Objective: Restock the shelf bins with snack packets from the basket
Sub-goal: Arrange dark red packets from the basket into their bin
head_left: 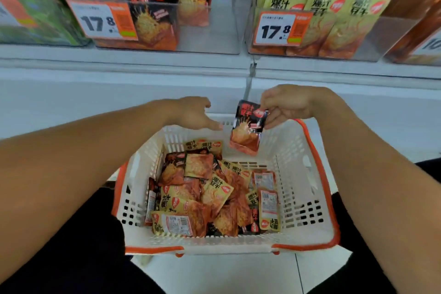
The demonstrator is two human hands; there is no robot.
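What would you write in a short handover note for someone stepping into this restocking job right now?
Right hand pinches a black snack packet by its top, above the basket.
Left hand is open over the basket's far rim, holding nothing.
Black-packet bin is part full; its right side is bare. Yellow-packet bin also holds stock.
Left: shelve the held packet, then sort the mixed loose packets in the basket.

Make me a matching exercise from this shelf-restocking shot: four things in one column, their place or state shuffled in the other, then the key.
1. black packet
2. left hand
3. basket
4. cream packets bin

A. on the shelf, upper right
B. pinched by the right hand
C. open, above the basket's far rim
D. on the floor, holding mixed packets

Pairs: 1-B, 2-C, 3-D, 4-A
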